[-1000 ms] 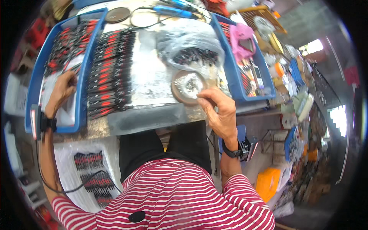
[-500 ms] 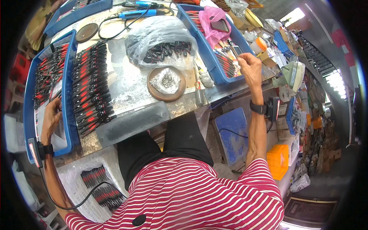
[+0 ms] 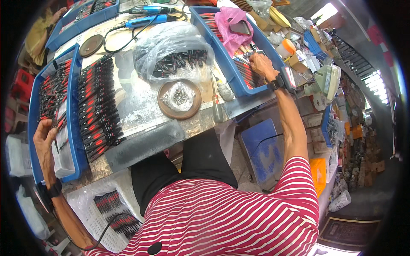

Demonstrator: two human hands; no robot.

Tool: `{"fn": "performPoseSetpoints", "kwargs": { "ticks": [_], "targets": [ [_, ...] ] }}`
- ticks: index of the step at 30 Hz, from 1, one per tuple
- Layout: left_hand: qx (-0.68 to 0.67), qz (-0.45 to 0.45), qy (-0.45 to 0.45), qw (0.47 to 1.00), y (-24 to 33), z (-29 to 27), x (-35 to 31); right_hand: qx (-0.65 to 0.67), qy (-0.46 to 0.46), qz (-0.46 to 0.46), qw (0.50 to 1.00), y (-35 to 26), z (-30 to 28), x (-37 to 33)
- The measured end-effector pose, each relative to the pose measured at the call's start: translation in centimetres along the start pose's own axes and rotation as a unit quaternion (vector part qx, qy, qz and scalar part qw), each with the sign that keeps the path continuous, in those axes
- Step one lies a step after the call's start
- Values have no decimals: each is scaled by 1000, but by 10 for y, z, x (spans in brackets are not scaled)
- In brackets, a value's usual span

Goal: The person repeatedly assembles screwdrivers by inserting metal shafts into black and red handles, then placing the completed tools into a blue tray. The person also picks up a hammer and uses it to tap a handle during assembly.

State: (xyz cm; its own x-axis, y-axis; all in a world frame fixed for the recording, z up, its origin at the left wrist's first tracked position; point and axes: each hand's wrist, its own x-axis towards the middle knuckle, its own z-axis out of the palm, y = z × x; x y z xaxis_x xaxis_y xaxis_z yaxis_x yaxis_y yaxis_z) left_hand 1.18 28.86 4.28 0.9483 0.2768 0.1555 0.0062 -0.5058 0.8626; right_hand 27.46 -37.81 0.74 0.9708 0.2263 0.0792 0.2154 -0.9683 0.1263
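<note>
My left hand (image 3: 45, 138) rests with fingers spread on the near end of a long blue tray (image 3: 32, 106) filled with red-and-black handled tools. My right hand (image 3: 260, 65) reaches far right into a second blue tray (image 3: 223, 64), fingers curled down among more red-and-black tools and some metal parts; what it grips is hidden. Between the trays, rows of the same tools (image 3: 96, 106) lie on the metal bench top. A round brown dish (image 3: 168, 112) holds a small bag of metal bits.
A clear plastic bag (image 3: 171, 51) of dark parts lies behind the dish. A screwdriver (image 3: 215, 96) lies beside the right tray. Blue corded power tools (image 3: 149, 19) and a brown lid (image 3: 91, 45) sit at the back. A pink bag (image 3: 230, 30) is in the right tray. Cluttered shelves stand right.
My right hand left the brown dish and moved right into the right blue tray. My head turned right, shifting the bench leftward in view. The left hand stayed on its tray.
</note>
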Motion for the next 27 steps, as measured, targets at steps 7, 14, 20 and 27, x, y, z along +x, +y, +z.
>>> {"fn": "performPoseSetpoints", "kwargs": {
  "ticks": [7, 14, 20, 27],
  "targets": [
    [-54, -10, 21, 998, 15, 15, -31, -18, 27, -45, 998, 11, 22, 8],
    [-108, -13, 4, 994, 54, 55, -56, -6, -8, -64, 998, 16, 22, 18],
    [-92, 7, 10, 996, 87, 68, -76, -9, 18, -67, 998, 12, 23, 16],
    [-105, 70, 30, 992, 109, 75, -95, 26, 45, -60, 997, 10, 14, 4]
  ]
}}
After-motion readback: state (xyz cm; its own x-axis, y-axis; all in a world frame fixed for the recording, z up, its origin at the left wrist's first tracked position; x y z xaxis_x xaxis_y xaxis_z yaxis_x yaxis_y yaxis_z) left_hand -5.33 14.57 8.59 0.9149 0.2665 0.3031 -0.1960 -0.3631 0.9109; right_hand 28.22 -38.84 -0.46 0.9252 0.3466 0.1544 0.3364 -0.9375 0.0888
